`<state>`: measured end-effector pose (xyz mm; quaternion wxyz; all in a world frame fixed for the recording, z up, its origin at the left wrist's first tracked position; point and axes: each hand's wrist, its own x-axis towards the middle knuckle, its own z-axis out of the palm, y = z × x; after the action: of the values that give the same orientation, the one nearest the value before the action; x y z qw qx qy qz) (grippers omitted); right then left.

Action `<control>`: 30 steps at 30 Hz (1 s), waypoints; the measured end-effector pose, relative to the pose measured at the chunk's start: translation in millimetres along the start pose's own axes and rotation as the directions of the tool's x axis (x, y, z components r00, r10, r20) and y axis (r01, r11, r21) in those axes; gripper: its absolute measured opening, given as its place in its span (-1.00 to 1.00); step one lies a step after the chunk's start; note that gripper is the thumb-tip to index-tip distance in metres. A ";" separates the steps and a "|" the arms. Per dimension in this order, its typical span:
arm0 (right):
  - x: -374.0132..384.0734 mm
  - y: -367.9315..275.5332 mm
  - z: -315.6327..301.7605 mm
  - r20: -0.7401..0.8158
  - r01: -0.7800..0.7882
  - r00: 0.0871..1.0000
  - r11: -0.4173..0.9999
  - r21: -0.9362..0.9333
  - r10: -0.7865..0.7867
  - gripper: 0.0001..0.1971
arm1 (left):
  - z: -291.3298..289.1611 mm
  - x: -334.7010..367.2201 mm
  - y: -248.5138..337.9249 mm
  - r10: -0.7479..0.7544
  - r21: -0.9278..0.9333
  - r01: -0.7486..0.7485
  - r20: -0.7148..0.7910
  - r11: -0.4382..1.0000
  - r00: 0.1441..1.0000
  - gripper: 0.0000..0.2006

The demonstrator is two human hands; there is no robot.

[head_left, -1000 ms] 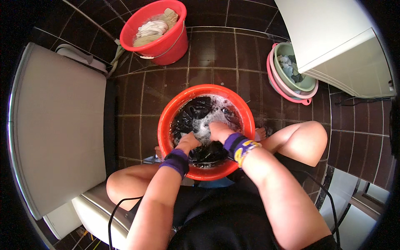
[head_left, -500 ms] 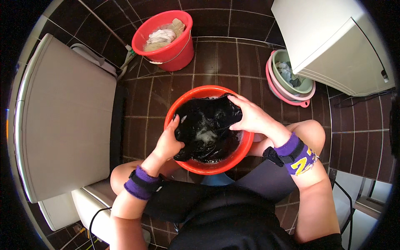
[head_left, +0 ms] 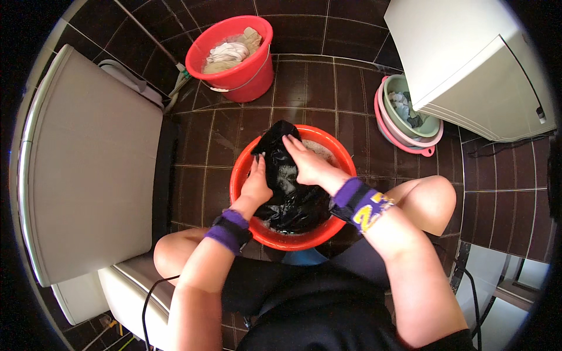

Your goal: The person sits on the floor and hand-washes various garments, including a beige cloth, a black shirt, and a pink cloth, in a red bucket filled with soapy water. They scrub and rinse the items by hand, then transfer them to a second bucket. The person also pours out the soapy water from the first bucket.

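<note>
Cloth (head_left: 301, 205): black, wet, bunched in the orange-red basin (head_left: 344, 158), its upper end covering part of the far rim, white suds on its middle
Left hand (head_left: 256, 186): fingers stretched out along the cloth's left side; I cannot tell whether they pinch it
Right hand (head_left: 309, 165): fingers nearly straight, laid against the cloth's upper right; any grip underneath cannot be told
Bucket (head_left: 256, 80): red, well beyond the basin, holding pale fabric
Stacked tubs (head_left: 432, 127): pink and green, off to the right

Brown tiled floor (head_left: 307, 82) — dark walls (head_left: 354, 29)
</note>
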<state>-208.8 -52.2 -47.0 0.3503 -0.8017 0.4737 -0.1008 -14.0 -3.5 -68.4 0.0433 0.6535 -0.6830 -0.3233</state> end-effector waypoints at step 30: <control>66.5 74.4 134.2 0.263 -0.331 0.884 0.914 -0.234 0.388 -0.75 | 93.7 65.1 -52.6 -0.336 0.162 0.299 0.568 0.940 0.751 -0.43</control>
<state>-158.5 -67.7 -205.8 0.3565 -0.7340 0.5622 0.1344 -22.9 -24.1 -192.1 -0.2454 0.6286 -0.5509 -0.4911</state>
